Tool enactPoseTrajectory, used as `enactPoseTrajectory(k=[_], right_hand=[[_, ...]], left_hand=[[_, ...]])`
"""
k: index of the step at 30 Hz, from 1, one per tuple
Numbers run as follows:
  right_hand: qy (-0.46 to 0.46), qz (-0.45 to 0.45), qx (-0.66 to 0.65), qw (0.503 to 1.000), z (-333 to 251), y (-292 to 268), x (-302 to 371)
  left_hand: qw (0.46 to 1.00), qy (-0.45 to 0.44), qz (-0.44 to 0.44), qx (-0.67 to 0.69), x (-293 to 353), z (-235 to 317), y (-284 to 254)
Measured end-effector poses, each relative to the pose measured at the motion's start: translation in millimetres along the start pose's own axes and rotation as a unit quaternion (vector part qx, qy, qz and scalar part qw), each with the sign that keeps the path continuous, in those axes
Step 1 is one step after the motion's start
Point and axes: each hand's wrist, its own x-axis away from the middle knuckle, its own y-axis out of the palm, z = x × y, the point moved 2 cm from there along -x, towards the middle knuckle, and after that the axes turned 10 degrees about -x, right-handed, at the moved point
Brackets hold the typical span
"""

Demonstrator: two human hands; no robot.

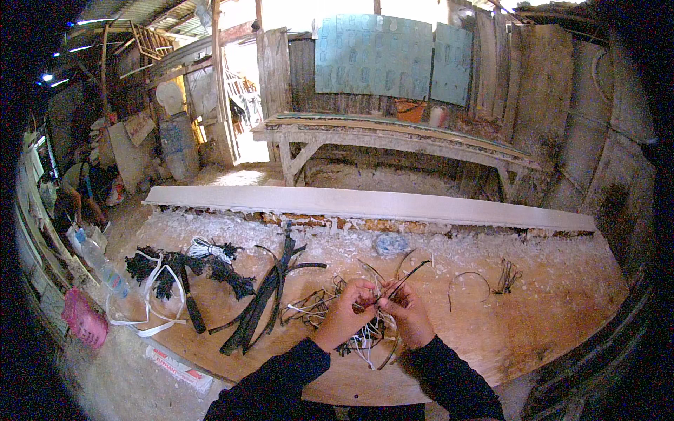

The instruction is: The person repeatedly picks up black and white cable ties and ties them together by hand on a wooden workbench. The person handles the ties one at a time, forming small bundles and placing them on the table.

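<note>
Close together over the wooden worktop, my left hand [345, 314] and my right hand [411, 317] pinch a thin dark strip [414, 272] between fingertips and thumbs. One end of it sticks out up and to the right. Beneath and around my hands lies a tangle of dark and white cords [364, 345], partly hidden by them. To the left rests a bundle of long black strips [260, 309]. Farther left are knotted black cord bundles [232, 279], a bundle of white cord [207, 248], a looped white band [149, 298] and a dark, stick-shaped object [192, 309].
Small dark cord pieces [507, 277] lie on the right of the worktop [547, 330]. A pale raised board [372, 203] runs along its far edge, near a crumpled bluish lump [390, 244]. Clear bottles [109, 270] and a pink sack [86, 319] are at left. Another person [81, 193] bends at far left.
</note>
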Motion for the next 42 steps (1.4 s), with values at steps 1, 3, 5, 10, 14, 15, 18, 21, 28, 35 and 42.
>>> enactPoseTrajectory(k=[1, 3, 5, 10, 14, 15, 18, 21, 28, 35, 42], right_hand=[[0.020, 0.018, 0.006, 1.000, 2, 0, -1], [0.031, 0.022, 0.012, 0.999, 5, 0, -2], [0.036, 0.038, -0.006, 0.999, 5, 0, -2], [-0.005, 0.069, -0.148, 0.987, -14, -6, -1], [-0.065, 0.024, -0.182, 0.981, -30, -11, -3], [-0.063, 0.017, -0.194, 0.979, -29, -11, -3], [-0.050, -0.005, -0.208, 0.977, -20, -8, -4], [-0.037, -0.025, -0.170, 0.984, -15, -7, -1], [-0.068, -0.060, 0.239, 0.967, -21, -9, -1], [-0.177, 0.113, 0.335, 0.919, -17, -16, -9], [-0.159, 0.124, 0.324, 0.924, -3, -43, -25]], left_hand=[[1.000, -0.008, -0.001, 0.000, 0, 0, -1], [1.000, 0.002, 0.006, -0.009, 0, 2, -2], [1.000, 0.004, 0.004, -0.013, -1, 1, -2], [0.999, 0.002, 0.001, -0.049, -6, -4, -9], [0.993, -0.098, 0.035, -0.046, -15, -14, -26], [0.992, -0.120, 0.041, -0.024, -19, -16, -30], [0.983, -0.179, 0.039, -0.004, -21, -22, -38], [0.979, -0.197, 0.033, 0.050, -20, -22, -39], [0.953, -0.223, -0.050, 0.201, -14, -8, -34], [0.938, -0.111, -0.306, 0.120, 1, 18, -13], [0.958, -0.138, -0.221, 0.119, -2, 18, -16]])
